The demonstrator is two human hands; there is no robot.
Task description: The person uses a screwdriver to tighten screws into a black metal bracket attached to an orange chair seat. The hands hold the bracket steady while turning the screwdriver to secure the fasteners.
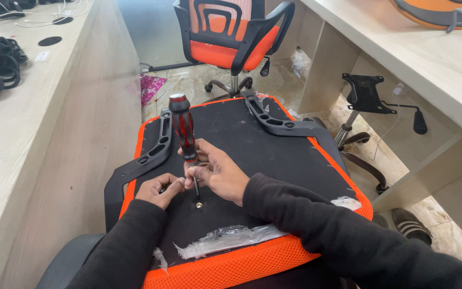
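So we've got the upturned seat (274,155) in front of us, black underside with orange mesh edging. Our right hand (221,174) is wrapped round the red-and-black screwdriver (184,134), tip standing just above a brass screw hole (199,204) at 6 o'clock of it. Our left hand (161,190) is curled shut just beside, at 9 o'clock; what it pinches, we can't tell. Crumpled clear plastic wrap (231,240) lies at 6 o'clock.

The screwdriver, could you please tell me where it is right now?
In the head view, the screwdriver stands upright at centre, held by the right hand, tip above a brass screw on the seat underside.
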